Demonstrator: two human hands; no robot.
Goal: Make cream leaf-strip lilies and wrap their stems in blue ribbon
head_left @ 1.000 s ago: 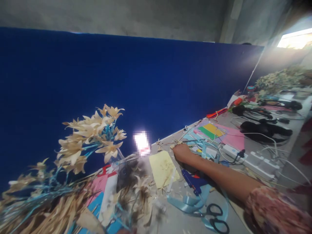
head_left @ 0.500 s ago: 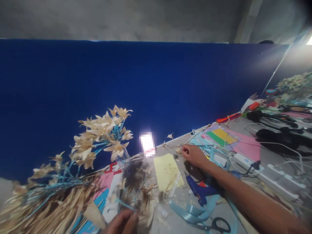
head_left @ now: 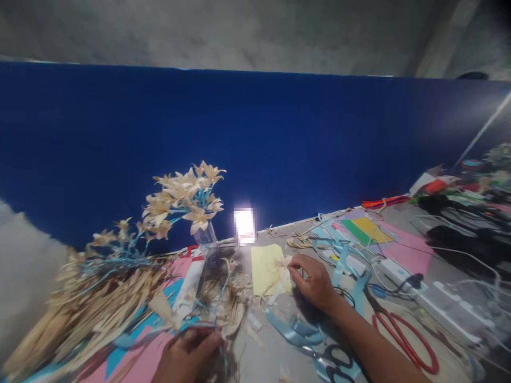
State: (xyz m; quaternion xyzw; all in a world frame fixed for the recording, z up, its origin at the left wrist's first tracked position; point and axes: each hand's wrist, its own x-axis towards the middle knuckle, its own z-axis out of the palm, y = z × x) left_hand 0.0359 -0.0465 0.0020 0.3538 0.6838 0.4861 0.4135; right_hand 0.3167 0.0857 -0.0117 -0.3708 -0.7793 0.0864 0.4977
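Observation:
My left hand point(head_left: 189, 351), at the bottom, is closed in a pinch on a thin light-blue stem point(head_left: 216, 315). The stem stands upright from the fingers, with a small pale bloom near its top. My right hand point(head_left: 315, 282) is over the right edge of a yellow paper sheet point(head_left: 263, 260). Its thumb and forefinger pinch a small cream flower point(head_left: 284, 266), blurred against the paper. Cream flowers on light-blue stems point(head_left: 183, 199) stand in a clear vase point(head_left: 206, 239) at the back left.
Dried husks point(head_left: 107, 298) lie in a heap at left. Black-handled scissors point(head_left: 335, 361), red-handled scissors point(head_left: 407, 340) and light-blue ribbon point(head_left: 295, 324) lie near my right forearm. A white power strip point(head_left: 439, 298) with cords is at right. A bright pixelated patch is by the blue partition point(head_left: 279, 143).
My right hand has come back from the table's far edge to the yellow paper, now with the small cream flower. The left hand and its stem have risen into fuller view.

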